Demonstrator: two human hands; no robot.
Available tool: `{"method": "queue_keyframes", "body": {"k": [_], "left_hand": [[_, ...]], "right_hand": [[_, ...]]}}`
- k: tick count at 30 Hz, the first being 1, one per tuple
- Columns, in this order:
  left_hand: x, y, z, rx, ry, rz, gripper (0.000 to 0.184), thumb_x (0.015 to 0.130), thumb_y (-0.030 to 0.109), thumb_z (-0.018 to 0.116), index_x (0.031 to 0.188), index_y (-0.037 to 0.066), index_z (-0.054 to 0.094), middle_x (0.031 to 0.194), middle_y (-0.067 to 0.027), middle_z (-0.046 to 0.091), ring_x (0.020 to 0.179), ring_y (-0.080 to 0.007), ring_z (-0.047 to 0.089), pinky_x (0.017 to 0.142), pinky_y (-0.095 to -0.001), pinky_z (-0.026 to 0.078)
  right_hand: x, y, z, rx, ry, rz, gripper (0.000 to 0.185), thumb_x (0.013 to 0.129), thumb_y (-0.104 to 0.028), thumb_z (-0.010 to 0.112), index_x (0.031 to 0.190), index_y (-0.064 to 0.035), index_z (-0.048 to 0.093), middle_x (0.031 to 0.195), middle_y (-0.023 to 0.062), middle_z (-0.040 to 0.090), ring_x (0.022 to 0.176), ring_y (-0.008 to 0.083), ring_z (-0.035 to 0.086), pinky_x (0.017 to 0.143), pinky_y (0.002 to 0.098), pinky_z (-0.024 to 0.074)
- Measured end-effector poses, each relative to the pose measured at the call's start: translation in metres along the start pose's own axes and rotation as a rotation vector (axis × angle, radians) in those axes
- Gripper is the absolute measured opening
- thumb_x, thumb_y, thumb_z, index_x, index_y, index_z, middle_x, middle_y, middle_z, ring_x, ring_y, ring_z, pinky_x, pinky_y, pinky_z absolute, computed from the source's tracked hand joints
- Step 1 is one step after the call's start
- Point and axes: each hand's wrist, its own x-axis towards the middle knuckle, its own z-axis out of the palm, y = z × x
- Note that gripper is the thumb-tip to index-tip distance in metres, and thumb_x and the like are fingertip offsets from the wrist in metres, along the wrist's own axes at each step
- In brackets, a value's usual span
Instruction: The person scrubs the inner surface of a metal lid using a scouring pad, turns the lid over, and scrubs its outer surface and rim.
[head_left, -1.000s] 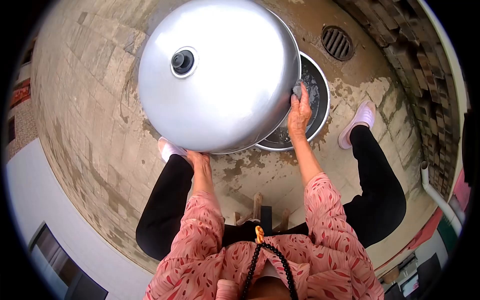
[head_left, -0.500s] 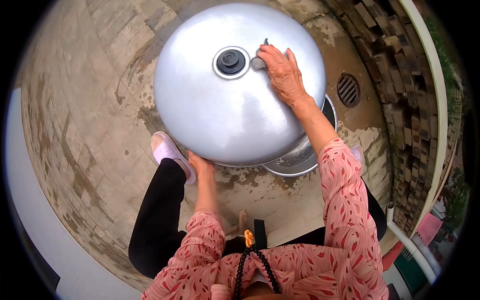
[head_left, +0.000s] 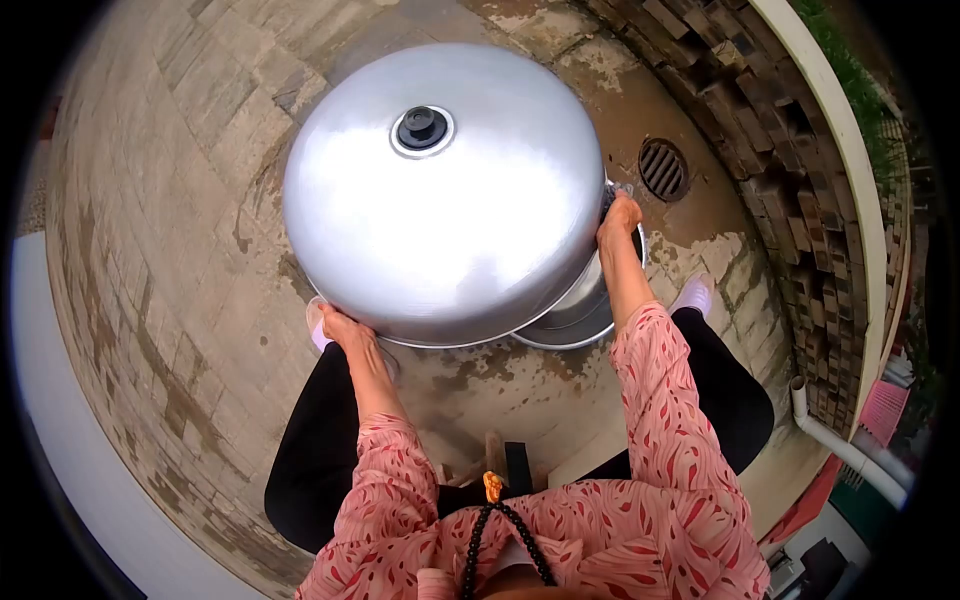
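A big domed aluminium pot lid [head_left: 450,240] with a black knob [head_left: 422,126] fills the middle of the head view. At its lower left edge, my left hand [head_left: 347,328] is closed on the rim, fingers partly hidden beneath. My right hand [head_left: 622,212] grips the rim on the right side. A small grey scrubbing pad [head_left: 624,188] shows at the right fingers, partly hidden. Under the lid's lower right side, a round metal basin [head_left: 572,325] sits on the ground, mostly covered.
A round drain grate [head_left: 664,169] lies in the wet paving right of the lid. Stacked bricks [head_left: 770,150] line the right side. A white pipe [head_left: 850,455] runs at lower right. My feet in light slippers [head_left: 694,295] stand on either side.
My right hand has moved from scrubbing beside the knob down to the right rim. My left hand has shifted left along the edge. The lid appears tilted and lower left in view.
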Motion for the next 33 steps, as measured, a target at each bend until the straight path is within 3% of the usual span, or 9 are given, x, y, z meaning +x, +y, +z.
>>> {"method": "queue_keyframes", "body": {"k": [3, 12, 18, 22, 24, 25, 28, 31, 33], "left_hand": [[0.011, 0.034, -0.001, -0.021, -0.027, 0.074, 0.046, 0.101, 0.032, 0.047, 0.11, -0.012, 0.054, 0.116, -0.0174, 0.058, 0.097, -0.0273, 0.059, 0.086, -0.0396, 0.05], [0.025, 0.176, -0.019, 0.0, -0.581, 0.367, 0.038, 0.102, 0.028, 0.044, 0.101, -0.008, 0.055, 0.103, -0.016, 0.061, 0.084, -0.0233, 0.059, 0.082, -0.0397, 0.051], [-0.051, 0.262, -0.029, 1.227, -0.444, 1.402, 0.03, 0.101, 0.021, 0.045, 0.103, -0.006, 0.058, 0.095, -0.0121, 0.065, 0.082, -0.0222, 0.063, 0.076, -0.0363, 0.053], [-0.07, 0.272, -0.033, 0.267, -0.83, 0.588, 0.029, 0.101, 0.019, 0.043, 0.106, -0.005, 0.059, 0.095, -0.013, 0.066, 0.083, -0.023, 0.064, 0.074, -0.0381, 0.055], [-0.08, 0.271, -0.035, 0.161, -0.873, 0.505, 0.027, 0.101, 0.019, 0.044, 0.106, -0.004, 0.059, 0.094, -0.0126, 0.066, 0.083, -0.022, 0.064, 0.073, -0.0362, 0.054], [-0.081, 0.271, -0.038, 0.101, -0.893, 0.461, 0.027, 0.101, 0.019, 0.045, 0.106, -0.003, 0.059, 0.094, -0.0123, 0.066, 0.083, -0.0215, 0.064, 0.072, -0.0352, 0.054], [-0.072, 0.274, -0.047, 0.944, -0.633, 1.384, 0.028, 0.101, 0.022, 0.047, 0.105, -0.003, 0.059, 0.093, -0.0109, 0.066, 0.082, -0.0188, 0.063, 0.071, -0.0326, 0.052], [-0.081, 0.282, -0.046, 0.164, -0.792, 0.621, 0.032, 0.101, 0.027, 0.046, 0.105, -0.002, 0.059, 0.091, -0.0084, 0.065, 0.08, -0.0164, 0.062, 0.07, -0.0308, 0.051], [-0.137, 0.268, -0.032, 0.316, -0.602, 0.732, 0.034, 0.102, 0.03, 0.045, 0.103, -0.001, 0.058, 0.088, -0.007, 0.064, 0.078, -0.0152, 0.061, 0.069, -0.0305, 0.05]], "right_hand": [[-0.041, -0.01, -0.017, 0.006, 0.021, -0.044, 0.022, 0.078, -0.016, 0.061, 0.082, 0.0063, 0.058, 0.087, 0.0178, 0.061, 0.078, 0.027, 0.057, 0.073, 0.0399, 0.0478], [-0.108, 0.05, -0.073, 0.167, -0.108, 0.193, 0.036, 0.077, -0.021, 0.059, 0.1, 0.006, 0.057, 0.095, 0.0164, 0.059, 0.085, 0.0264, 0.056, 0.08, 0.0371, 0.0453], [-0.175, 0.048, -0.117, -0.033, -0.294, 0.309, 0.022, 0.085, -0.013, 0.052, 0.097, 0.0046, 0.056, 0.093, 0.0132, 0.061, 0.083, 0.0231, 0.058, 0.075, 0.0365, 0.0472], [-0.181, 0.101, -0.124, 0.087, -0.259, 0.466, 0.022, 0.088, -0.014, 0.052, 0.099, 0.0042, 0.057, 0.09, 0.0132, 0.064, 0.08, 0.0255, 0.062, 0.072, 0.037, 0.049], [-0.196, 0.052, -0.14, 0.138, -0.327, 0.583, 0.024, 0.089, -0.015, 0.051, 0.102, 0.0038, 0.058, 0.092, 0.014, 0.065, 0.08, 0.0263, 0.063, 0.072, 0.0377, 0.05], [-0.189, 0.058, -0.143, -0.081, -0.398, 0.444, 0.024, 0.089, -0.014, 0.051, 0.104, 0.0039, 0.058, 0.093, 0.0156, 0.065, 0.079, 0.0289, 0.064, 0.074, 0.0394, 0.0502], [-0.145, 0.075, -0.135, -0.589, -0.531, -0.059, 0.024, 0.088, -0.01, 0.053, 0.107, 0.0044, 0.057, 0.098, 0.0212, 0.065, 0.079, 0.0386, 0.063, 0.078, 0.0458, 0.0492], [-0.076, 0.077, -0.131, -0.509, -0.227, -0.692, 0.028, 0.084, -0.007, 0.06, 0.11, 0.0019, 0.059, 0.106, 0.0262, 0.061, 0.095, 0.0463, 0.058, 0.084, 0.0477, 0.0459], [-0.04, 0.093, -0.131, -0.687, 0.044, -0.868, 0.025, 0.088, -0.003, 0.057, 0.111, 0.0033, 0.056, 0.11, 0.0222, 0.06, 0.093, 0.0411, 0.061, 0.084, 0.0472, 0.0489]]}}
